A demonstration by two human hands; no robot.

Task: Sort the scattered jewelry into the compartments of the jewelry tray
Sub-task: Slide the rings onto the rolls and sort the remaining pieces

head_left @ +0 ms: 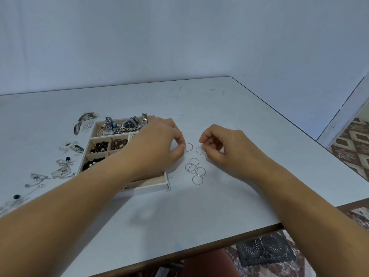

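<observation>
Left hand (157, 144) pinches the left ring (189, 144), right hand (223, 145) the right ring (197, 150).

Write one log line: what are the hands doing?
left hand: pinches one ring | right hand: pinches second ring | loose rings: on table | tray: partly filled

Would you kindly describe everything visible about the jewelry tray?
The tray is a shallow white-rimmed box, beige inside, divided into compartments. It lies flat on the table, left of the loose rings. Watches and a chain fill its far compartment, beads the smaller ones. The left forearm crosses over it.
</observation>
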